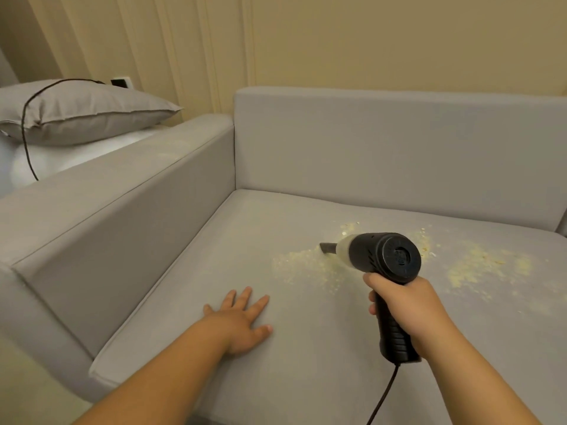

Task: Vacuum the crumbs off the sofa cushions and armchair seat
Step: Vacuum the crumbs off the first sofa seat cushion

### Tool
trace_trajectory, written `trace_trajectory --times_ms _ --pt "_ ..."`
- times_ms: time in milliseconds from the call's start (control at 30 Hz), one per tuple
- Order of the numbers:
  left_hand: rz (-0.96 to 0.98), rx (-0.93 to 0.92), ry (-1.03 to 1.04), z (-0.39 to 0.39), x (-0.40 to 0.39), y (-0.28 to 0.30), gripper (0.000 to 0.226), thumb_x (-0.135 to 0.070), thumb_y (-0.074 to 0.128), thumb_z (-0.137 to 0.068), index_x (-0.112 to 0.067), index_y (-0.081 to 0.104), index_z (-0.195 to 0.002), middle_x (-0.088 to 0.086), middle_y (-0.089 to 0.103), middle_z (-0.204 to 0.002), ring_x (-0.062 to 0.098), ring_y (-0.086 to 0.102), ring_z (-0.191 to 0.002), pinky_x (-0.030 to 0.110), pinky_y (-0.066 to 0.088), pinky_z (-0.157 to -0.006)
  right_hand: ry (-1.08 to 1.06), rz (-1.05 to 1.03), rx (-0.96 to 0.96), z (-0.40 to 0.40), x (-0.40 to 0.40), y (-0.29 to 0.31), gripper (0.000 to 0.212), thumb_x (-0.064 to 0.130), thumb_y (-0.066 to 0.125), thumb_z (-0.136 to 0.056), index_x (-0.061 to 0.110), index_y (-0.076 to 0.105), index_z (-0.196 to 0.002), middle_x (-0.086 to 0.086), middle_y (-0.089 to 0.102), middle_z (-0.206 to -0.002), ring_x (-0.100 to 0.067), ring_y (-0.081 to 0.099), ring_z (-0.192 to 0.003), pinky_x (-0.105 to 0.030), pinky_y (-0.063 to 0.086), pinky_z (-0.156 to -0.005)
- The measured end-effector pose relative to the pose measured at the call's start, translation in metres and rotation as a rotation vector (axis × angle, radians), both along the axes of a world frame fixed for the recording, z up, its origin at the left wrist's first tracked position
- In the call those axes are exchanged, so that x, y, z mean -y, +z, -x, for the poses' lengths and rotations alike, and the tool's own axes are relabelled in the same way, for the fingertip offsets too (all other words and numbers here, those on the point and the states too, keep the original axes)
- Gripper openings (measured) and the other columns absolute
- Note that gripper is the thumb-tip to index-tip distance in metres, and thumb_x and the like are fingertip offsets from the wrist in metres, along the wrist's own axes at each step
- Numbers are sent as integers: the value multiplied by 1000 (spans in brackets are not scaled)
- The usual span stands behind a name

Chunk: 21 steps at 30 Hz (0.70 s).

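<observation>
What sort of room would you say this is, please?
Probably a home living room or bedroom: a grey sofa, a pillow beside its armrest, and a wall socket by cream panelling.

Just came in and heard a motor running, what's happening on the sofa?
A person is vacuuming crumbs off the grey sofa seat cushion. The right hand grips a black handheld vacuum, nozzle down in one crumb patch. The left hand rests flat on the cushion. More crumbs lie to the right.

Matt grey cloth sofa cushion [214,348], matt blk plastic vacuum [389,259]
</observation>
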<state>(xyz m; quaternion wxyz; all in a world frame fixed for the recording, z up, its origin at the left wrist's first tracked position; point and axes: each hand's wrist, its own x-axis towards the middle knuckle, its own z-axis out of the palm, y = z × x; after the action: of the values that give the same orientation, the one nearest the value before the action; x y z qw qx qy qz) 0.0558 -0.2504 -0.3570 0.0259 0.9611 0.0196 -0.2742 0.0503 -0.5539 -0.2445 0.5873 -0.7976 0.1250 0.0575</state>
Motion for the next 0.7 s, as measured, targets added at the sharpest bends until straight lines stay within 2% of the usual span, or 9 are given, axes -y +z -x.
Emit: trace_trajectory --times_ms 133,367,467,567,700 --pt "-20 -32 6 -2 3 1 77 -80 22 -96 -55 -19 -156 -11 -29 -168 25 -20 -158 72 2 -120 96 9 -10 5 -10 -4 21 20 76 -87 1 74 -96 -20 76 -83 -24 73 -66 -53 63 -80" --pt "-28 -31 3 -1 2 -1 78 -79 24 -96 -54 -20 -156 -10 -30 -168 25 -21 -157 73 1 -119 24 35 50 0 -15 -7 21 22 76 -86 1 73 -91 -16 76 -75 -34 75 -72 -41 57 -69" --pt "-41 -40 2 -2 2 -3 79 -81 23 -95 -54 -21 -155 -10 -32 -167 26 -22 -157 74 1 -118 79 31 25 0 -20 -9 21 20 76 -86 1 74 -91 -16 76 -76 -32 75 -70 -43 59 -71" --pt "-55 -63 9 -5 3 -5 80 -82 22 -94 -55 -24 -154 -10 -34 -166 26 -24 -156 74 0 -118 156 0 4 3 -28 -9 20 21 76 -87 1 74 -90 -18 76 -78 -25 73 -67 -52 62 -80" --pt "-58 -83 18 -6 4 -5 81 -82 22 -94 -54 -25 -153 -11 -36 -165 26 -26 -156 74 -2 -118 164 14 25 4 -35 -12 22 22 76 -86 0 73 -85 -15 76 -73 -34 74 -72 -54 62 -83"
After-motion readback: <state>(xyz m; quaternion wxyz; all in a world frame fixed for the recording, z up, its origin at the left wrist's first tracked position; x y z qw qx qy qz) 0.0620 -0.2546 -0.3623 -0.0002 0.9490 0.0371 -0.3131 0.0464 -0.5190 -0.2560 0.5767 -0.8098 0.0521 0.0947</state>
